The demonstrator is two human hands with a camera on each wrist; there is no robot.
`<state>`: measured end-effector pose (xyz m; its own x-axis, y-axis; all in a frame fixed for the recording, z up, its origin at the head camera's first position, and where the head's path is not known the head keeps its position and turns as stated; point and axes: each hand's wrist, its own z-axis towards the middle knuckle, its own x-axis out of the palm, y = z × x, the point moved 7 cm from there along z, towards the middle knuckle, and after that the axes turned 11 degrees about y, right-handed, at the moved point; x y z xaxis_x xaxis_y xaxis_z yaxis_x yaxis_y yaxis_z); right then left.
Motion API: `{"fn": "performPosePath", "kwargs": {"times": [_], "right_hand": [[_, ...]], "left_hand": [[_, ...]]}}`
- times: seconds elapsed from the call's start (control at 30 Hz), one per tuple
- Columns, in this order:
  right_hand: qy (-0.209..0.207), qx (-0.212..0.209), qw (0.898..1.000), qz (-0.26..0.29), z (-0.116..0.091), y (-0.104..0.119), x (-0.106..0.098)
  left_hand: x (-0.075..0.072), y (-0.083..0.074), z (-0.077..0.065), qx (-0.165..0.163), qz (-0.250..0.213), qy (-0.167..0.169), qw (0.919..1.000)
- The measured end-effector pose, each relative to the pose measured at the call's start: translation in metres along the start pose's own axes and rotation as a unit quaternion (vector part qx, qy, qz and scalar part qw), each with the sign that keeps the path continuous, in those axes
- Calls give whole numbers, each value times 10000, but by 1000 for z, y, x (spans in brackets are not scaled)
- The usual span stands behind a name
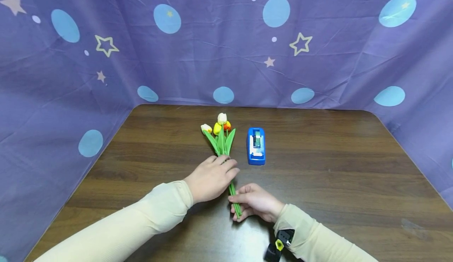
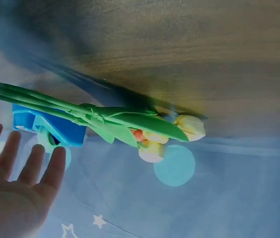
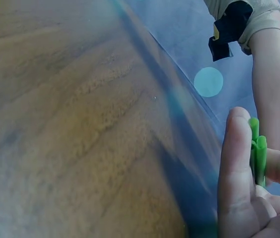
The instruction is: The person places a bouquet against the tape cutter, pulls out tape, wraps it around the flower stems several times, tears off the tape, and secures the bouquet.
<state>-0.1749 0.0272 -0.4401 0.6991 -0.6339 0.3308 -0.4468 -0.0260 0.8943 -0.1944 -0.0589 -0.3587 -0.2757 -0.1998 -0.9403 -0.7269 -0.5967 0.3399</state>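
Observation:
A small bunch of artificial tulips (image 1: pixel 221 141), with white, yellow and orange heads and green leaves, points away from me near the table's middle. My right hand (image 1: pixel 260 203) pinches the lower stems between thumb and fingers. Their cut ends (image 3: pixel 261 156) stick out between the digits in the right wrist view. Over the upper stems, just below the leaves, lies my left hand (image 1: pixel 211 177). Seen from the left wrist, its fingers (image 2: pixel 31 166) are extended and spread beside the green stems (image 2: pixel 35 101). A thin tie circles the stems near the leaves.
A blue tape dispenser (image 1: pixel 256 160) stands just right of the flowers. The brown wooden table (image 1: pixel 336 167) meets a purple curtain (image 1: pixel 212 57) with stars and blue dots at the back and both sides. A black strapped device (image 1: pixel 284 237) is on the right wrist.

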Motion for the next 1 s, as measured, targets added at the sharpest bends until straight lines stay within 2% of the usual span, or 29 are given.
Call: {"fn": "performPosePath", "kwargs": {"times": [0.17, 0.5, 0.8, 1.0], "right_hand": [[1, 43, 10000, -76, -4, 1, -2], [82, 193, 9990, -391, -12, 0, -6], [149, 393, 9969, -666, -20, -4, -11], [168, 453, 9957, -790, -25, -6, -14]], "left_hand": [[3, -8, 4, 337, 291, 249, 9987], [14, -6, 8, 630, 492, 542, 9953], [23, 1, 13, 598, 352, 828, 9941], [26, 2, 14, 605, 423, 828, 9938]]}}
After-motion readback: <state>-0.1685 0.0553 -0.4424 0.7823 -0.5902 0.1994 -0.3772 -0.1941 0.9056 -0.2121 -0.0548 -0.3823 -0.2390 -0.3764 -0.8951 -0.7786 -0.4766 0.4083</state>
